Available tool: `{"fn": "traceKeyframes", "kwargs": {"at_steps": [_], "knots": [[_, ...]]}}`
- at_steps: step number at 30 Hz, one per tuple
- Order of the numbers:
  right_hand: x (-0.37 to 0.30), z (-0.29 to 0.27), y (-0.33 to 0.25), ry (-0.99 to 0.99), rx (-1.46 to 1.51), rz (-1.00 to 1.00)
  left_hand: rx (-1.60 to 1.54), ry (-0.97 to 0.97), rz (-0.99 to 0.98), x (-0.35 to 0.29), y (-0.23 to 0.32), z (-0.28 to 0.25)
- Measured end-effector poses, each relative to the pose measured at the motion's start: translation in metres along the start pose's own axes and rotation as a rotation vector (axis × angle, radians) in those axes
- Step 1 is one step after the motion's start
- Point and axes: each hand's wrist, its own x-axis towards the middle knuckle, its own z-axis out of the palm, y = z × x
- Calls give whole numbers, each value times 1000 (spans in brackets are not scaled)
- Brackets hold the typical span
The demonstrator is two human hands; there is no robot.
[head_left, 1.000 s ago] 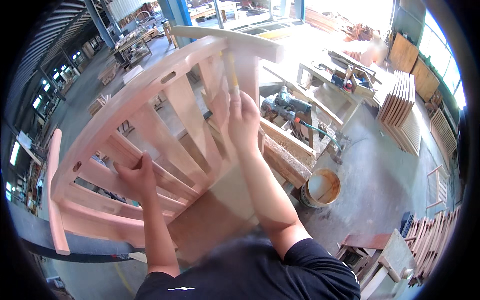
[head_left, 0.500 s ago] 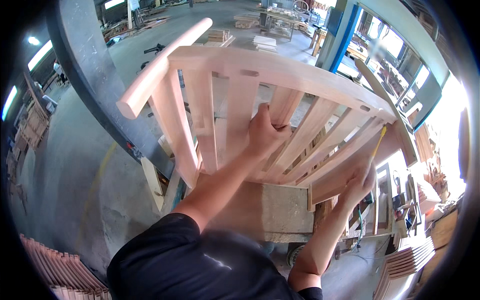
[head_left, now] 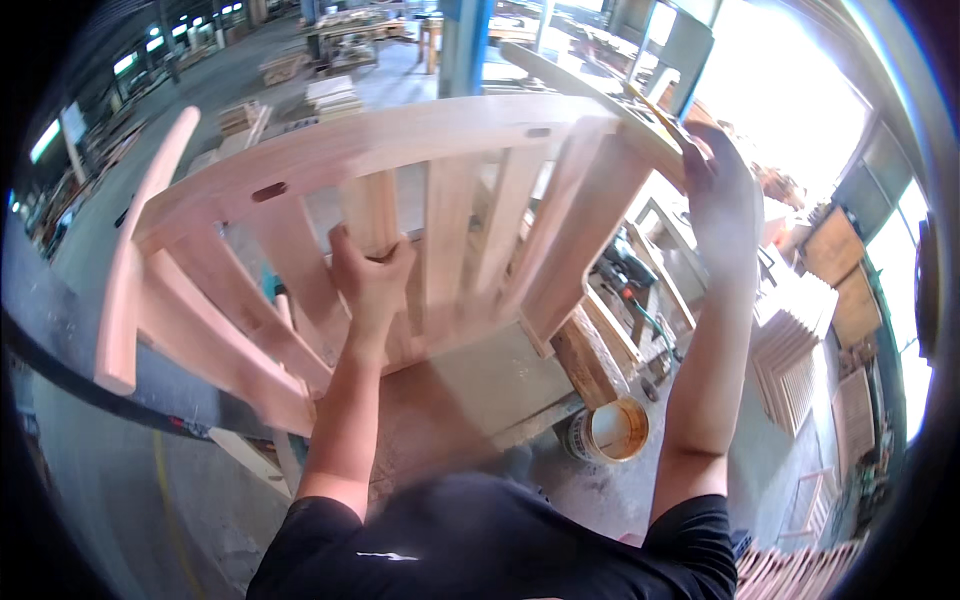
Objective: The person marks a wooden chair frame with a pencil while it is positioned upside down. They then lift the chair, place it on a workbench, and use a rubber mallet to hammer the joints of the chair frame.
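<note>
head view: see the pale slatted wooden frame (head_left: 450, 215) standing on a flat work surface (head_left: 470, 390), straight ahead and spread wide. find the left hand (head_left: 372, 275) wrapped over a middle slat (head_left: 372, 200), thumb to one side, fingers bent to the other, with hardly any gap; cannot tell the reach of the fingertips behind. find the right hand (head_left: 718, 190) up at the near end of the right armrest (head_left: 595, 92), fingers curled in around a slim yellow tool (head_left: 655, 105) slanting along the wood; cannot tell the tightness of the grip or any contact at the tip. to work well here, brace the slat firmly enough against rocking, without twisting. probably best to hold the tool lightly, match its slant to the armrest, and go slowly and evenly, wrist loose. mind the bucket (head_left: 579, 440) just beyond the work surface when shifting stance.
</note>
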Motion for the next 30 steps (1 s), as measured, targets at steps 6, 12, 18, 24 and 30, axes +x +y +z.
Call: {"fn": "traceKeyframes", "kwargs": {"at_steps": [6, 12, 18, 24, 30], "knots": [[38, 9, 8, -214, -381, -118, 8, 25, 62, -4, -7, 4], [61, 6, 46, -370, -335, -195, -103, -150, -80, 0, -12, -1], [27, -36, 125, 137, 34, -314, -106, -106, -111, -1, -7, -4], [-123, 73, 206, 516, 1191, 430, 15, -150, 209, -57, -15, -72], [-219, 167, 209, 275, 1069, 699, 352, 64, 331, -93, -56, -220]]}}
